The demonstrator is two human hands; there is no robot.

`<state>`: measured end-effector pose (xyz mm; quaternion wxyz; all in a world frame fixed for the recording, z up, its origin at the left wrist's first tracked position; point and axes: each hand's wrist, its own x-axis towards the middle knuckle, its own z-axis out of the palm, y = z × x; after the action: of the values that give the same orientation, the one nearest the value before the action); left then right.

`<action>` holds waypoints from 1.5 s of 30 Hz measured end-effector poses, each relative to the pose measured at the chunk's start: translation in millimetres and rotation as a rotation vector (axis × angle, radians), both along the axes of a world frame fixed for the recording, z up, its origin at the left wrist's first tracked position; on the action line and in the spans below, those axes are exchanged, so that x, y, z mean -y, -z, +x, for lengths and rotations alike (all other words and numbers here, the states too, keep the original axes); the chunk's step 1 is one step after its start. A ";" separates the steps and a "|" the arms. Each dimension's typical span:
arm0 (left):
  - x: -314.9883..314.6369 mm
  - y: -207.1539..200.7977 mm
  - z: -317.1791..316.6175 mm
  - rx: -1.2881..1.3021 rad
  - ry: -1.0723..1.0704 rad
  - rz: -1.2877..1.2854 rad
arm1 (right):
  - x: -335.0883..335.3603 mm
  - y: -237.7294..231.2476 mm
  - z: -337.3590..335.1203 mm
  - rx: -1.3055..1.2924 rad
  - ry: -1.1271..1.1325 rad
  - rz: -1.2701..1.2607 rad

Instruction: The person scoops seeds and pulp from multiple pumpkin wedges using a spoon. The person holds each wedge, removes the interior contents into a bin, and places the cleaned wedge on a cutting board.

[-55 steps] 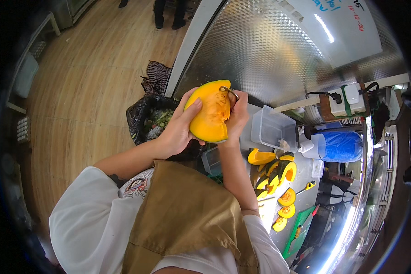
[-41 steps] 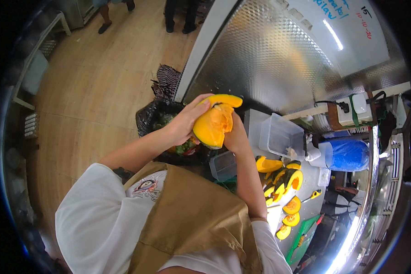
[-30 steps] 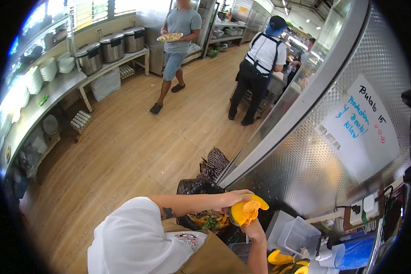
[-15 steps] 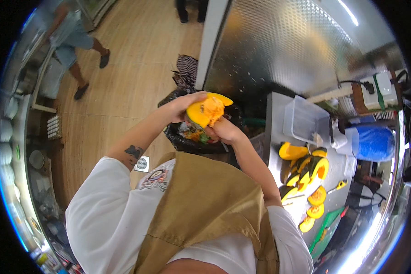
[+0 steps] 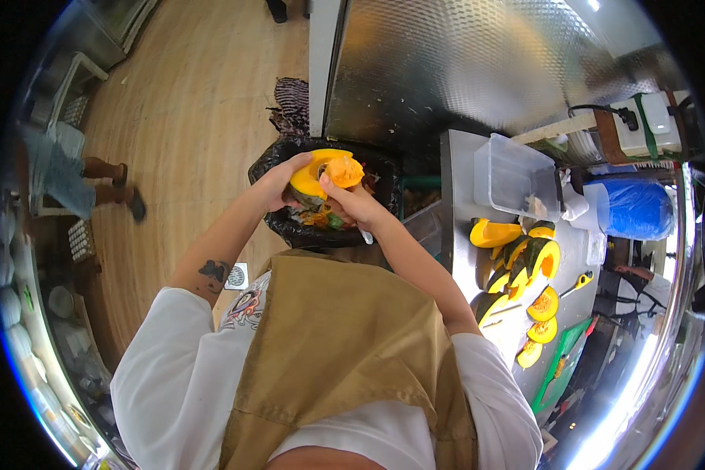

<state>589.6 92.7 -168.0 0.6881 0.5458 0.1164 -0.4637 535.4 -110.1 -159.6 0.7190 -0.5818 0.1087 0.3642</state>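
Note:
Over a bin lined with a black bag [image 5: 286, 229], my left hand [image 5: 276, 184] is wrapped round a pumpkin wedge [image 5: 305, 180] with yellow flesh and green rind. My right hand [image 5: 354, 205] is closed on a spoon [image 5: 366, 236]; the handle end pokes out below the hand, and most of the rest is hidden. A clump of orange pulp [image 5: 345, 171] sits at the wedge's right side, by my right thumb, loosened from the hollow. Scraps and orange pulp lie inside the bin.
On the metal counter [image 5: 460, 176] to the right are several pumpkin pieces [image 5: 517, 262], a clear plastic tub [image 5: 517, 178], a yellow-handled tool [image 5: 580, 282] and a green cutting board [image 5: 560, 364]. A metal-clad wall [image 5: 415, 86] rises behind the bin. Another person's legs [image 5: 94, 184] show at left.
The pulp has come away from the wedge's hollow and bunched up beside my right thumb. Both hands have shifted slightly left in view. The person at left has moved nearer.

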 end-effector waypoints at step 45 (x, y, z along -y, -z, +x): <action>340.0 -23.0 -157.5 1.682 0.275 -0.005 | 497.0 -72.7 -322.2 -0.498 0.622 -1.580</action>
<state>432.1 -247.3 -145.0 0.4845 0.7163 -0.5019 0.0163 213.2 -607.0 -86.9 0.1290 -0.7564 0.6354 0.0867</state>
